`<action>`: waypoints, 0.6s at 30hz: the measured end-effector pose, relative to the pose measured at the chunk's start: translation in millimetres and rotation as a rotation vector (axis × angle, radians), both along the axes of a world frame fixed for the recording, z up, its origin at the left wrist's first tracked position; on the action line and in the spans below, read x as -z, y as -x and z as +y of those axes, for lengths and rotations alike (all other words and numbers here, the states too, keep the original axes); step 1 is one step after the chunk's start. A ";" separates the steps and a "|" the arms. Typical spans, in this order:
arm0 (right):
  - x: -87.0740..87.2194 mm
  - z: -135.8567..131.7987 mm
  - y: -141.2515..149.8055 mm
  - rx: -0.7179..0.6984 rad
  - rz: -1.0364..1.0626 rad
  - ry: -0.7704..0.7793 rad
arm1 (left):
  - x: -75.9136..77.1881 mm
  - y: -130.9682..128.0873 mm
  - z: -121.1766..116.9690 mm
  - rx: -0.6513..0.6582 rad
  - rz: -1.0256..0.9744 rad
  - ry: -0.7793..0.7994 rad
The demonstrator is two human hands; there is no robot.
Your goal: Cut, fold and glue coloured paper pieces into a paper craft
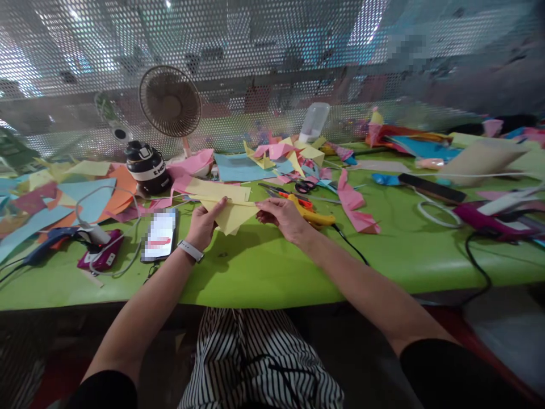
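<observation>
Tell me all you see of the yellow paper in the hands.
The yellow paper looks thin and matte, with a straight, seemingly folded upper edge and a pointed lower part. It is held up over the green table: the left hand grips its left side, the right hand pinches its upper right corner. Layer count is unclear.

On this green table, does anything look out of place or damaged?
Mainly clutter: coloured paper scraps overlap in a loose heap toward the back of the green table, and creased pink paper lies right of the yellow tool. I see nothing clearly spilled or broken.
</observation>
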State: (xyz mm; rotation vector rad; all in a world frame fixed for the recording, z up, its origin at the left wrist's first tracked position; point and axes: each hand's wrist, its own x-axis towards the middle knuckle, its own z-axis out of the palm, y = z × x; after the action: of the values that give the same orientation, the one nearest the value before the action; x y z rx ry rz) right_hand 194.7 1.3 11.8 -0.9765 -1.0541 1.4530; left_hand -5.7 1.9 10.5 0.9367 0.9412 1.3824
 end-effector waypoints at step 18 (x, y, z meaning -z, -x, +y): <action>20.6 5.2 13.8 0.015 0.073 -0.111 | 7.0 -12.6 -7.8 0.036 -0.135 0.048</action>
State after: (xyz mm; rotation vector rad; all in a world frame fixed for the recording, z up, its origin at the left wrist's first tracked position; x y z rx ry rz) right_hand 181.0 6.5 -8.8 -0.8452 -1.0605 1.3925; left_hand 6.9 -5.9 3.6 0.8095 0.8481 1.3692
